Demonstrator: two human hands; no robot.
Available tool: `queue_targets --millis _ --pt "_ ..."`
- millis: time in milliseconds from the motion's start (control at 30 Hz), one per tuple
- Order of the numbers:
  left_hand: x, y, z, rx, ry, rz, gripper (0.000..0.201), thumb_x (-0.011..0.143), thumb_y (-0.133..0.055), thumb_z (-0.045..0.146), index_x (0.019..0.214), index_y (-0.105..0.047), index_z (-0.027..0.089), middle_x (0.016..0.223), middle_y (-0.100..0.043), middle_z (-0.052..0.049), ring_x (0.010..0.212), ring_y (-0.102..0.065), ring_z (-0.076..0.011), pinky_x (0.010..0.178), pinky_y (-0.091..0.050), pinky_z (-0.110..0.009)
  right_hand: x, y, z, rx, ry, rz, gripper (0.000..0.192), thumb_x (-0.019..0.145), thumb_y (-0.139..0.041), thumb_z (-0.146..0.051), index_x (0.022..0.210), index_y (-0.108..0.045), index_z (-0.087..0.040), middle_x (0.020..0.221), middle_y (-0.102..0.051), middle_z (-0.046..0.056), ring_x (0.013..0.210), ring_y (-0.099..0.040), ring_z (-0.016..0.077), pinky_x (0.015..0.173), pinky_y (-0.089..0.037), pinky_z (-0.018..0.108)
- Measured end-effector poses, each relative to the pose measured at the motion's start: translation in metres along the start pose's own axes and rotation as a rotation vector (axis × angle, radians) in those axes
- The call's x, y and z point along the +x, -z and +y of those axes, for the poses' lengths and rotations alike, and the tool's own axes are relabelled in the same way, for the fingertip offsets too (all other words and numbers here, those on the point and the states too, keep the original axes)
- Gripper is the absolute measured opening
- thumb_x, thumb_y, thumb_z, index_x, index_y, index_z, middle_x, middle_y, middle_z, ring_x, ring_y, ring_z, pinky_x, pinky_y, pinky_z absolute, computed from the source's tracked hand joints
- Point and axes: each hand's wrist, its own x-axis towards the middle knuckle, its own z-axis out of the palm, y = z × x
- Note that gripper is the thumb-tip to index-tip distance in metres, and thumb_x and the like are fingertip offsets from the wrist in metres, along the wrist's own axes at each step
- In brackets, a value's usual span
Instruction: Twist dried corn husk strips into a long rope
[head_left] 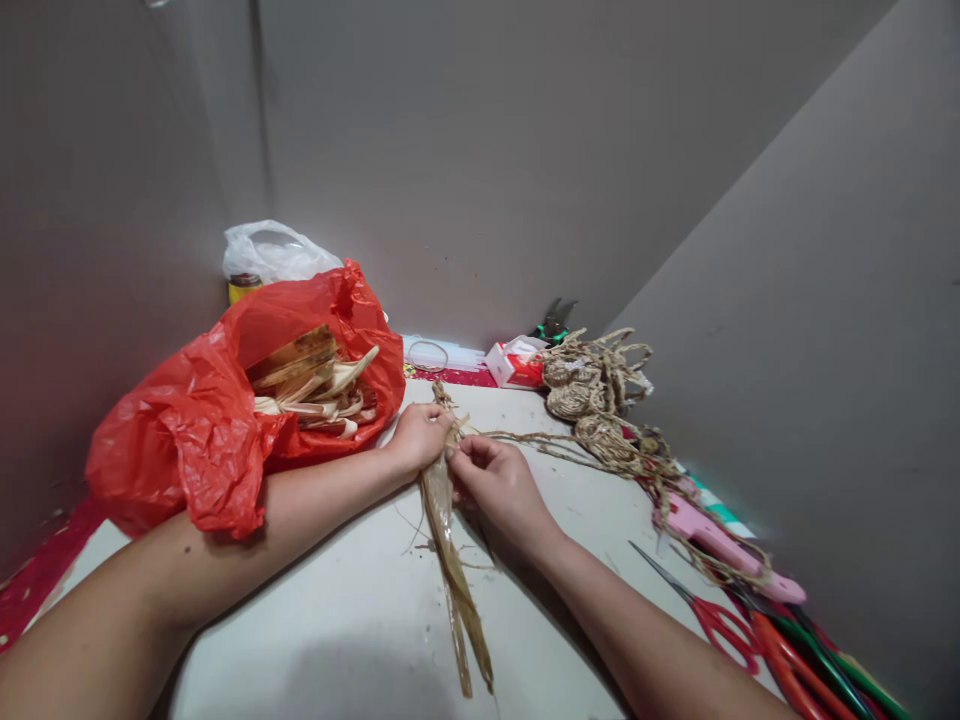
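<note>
A damp, tan dried corn husk strip [437, 500] hangs lengthwise over the white board, its loose ends pointing towards me. My left hand [420, 437] is closed around its upper part, below a knotted tip. Beside it, my right hand [499, 485] pinches the husk's right edge between thumb and fingers; the fingertips are partly hidden. Thin twisted cords [536, 437] run from near my hands to the right, towards a heap of coiled husk rope [592, 390].
On the left, a red plastic bag [172, 430] holds more dried husks [315, 385]. A tissue pack [514, 362] stands at the back, near green-handled pliers [553, 322]. Red-handled scissors [716, 620] and a pink-handled tool [727, 545] lie at the right edge.
</note>
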Motion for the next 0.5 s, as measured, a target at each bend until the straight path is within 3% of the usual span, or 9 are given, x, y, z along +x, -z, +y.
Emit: queue_targets --millis 167,300,400,500 --pt "-0.001 0.0 0.002 0.04 -0.022 -0.012 0.019 0.074 -0.052 0.023 0.058 -0.055 0.013 0.052 -0.046 0.005 0.052 -0.039 -0.0075 0.054 -0.032 -0.02 0.003 0.002 0.01 -0.245 0.224 0.078 0.016 0.069 -0.05 -0.022 0.054 -0.046 -0.018 0.044 -0.047 -0.004 0.042 -0.044 0.0097 0.043 -0.034 0.021" --pt "0.001 0.0 -0.001 0.006 0.025 -0.032 0.018 0.074 -0.052 0.024 0.061 -0.055 0.013 0.049 -0.045 0.005 0.047 -0.036 -0.0067 0.05 -0.03 -0.02 0.006 0.003 0.018 -0.332 0.269 0.135 0.019 0.071 -0.05 -0.022 0.053 -0.046 -0.018 0.045 -0.047 -0.003 0.044 -0.043 0.0094 0.045 -0.034 0.021" --pt "0.004 0.001 -0.005 -0.056 0.08 -0.058 0.017 0.076 -0.052 0.025 0.065 -0.056 0.014 0.047 -0.044 0.005 0.042 -0.034 -0.0063 0.046 -0.027 -0.02 0.005 0.009 0.01 -0.238 0.232 0.171 0.02 0.074 -0.052 -0.026 0.056 -0.05 -0.017 0.047 -0.049 -0.003 0.044 -0.044 0.0095 0.045 -0.035 0.02" --pt "0.006 0.002 -0.009 -0.106 0.096 -0.071 0.017 0.075 -0.056 0.028 0.065 -0.055 0.014 0.047 -0.044 0.004 0.042 -0.034 -0.0058 0.045 -0.026 -0.019 -0.001 0.03 -0.013 0.008 0.226 0.232 0.02 0.076 -0.056 -0.034 0.067 -0.055 -0.017 0.06 -0.06 0.001 0.052 -0.054 0.0116 0.05 -0.044 0.022"
